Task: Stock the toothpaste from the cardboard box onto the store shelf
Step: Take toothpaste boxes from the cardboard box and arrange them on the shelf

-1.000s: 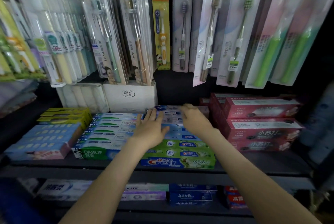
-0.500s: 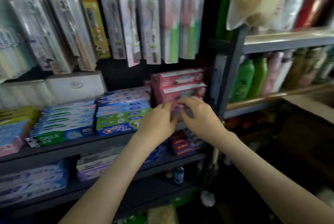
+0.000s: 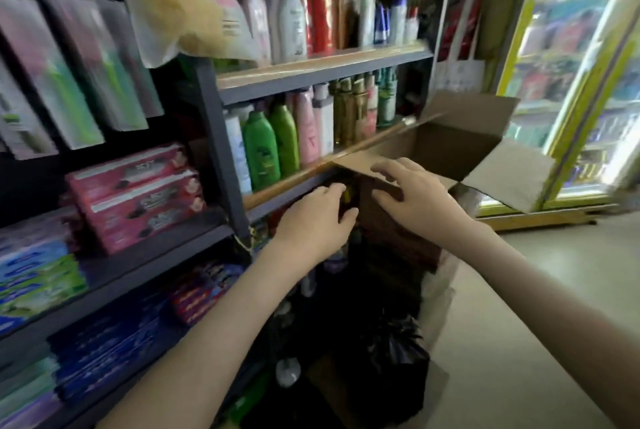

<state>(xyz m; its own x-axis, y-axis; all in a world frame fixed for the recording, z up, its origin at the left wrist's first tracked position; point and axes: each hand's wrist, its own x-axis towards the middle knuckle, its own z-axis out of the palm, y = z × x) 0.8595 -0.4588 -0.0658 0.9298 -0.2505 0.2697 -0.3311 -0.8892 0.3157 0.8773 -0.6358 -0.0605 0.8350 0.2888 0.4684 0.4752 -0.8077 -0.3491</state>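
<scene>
Store aisle, dark metal shelf [image 3: 166,257]: toothpaste cartons [image 3: 138,193] stacked flat, printed faces outward for shoppers. Cardboard box [image 3: 450,141] off to the right, flaps folded back for access; contents hidden. Left hand [image 3: 313,224] and right hand [image 3: 415,196] empty, fingers loosely spread, near its front flap, likely reaching in.

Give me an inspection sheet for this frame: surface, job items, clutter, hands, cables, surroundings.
Surface: dark store shelf, stocked; view blurred.
Job's things: cardboard box open, flaps out, contents hidden; pink toothpaste cartons stacked on the shelf.
Clutter: black bag below the box.
Hands: right hand open, fingers spread over the box's near flap; left hand at the box's side, grip unclear.
Cables: nothing seen.
Surroundings: shampoo bottles; glass-door cooler.
</scene>
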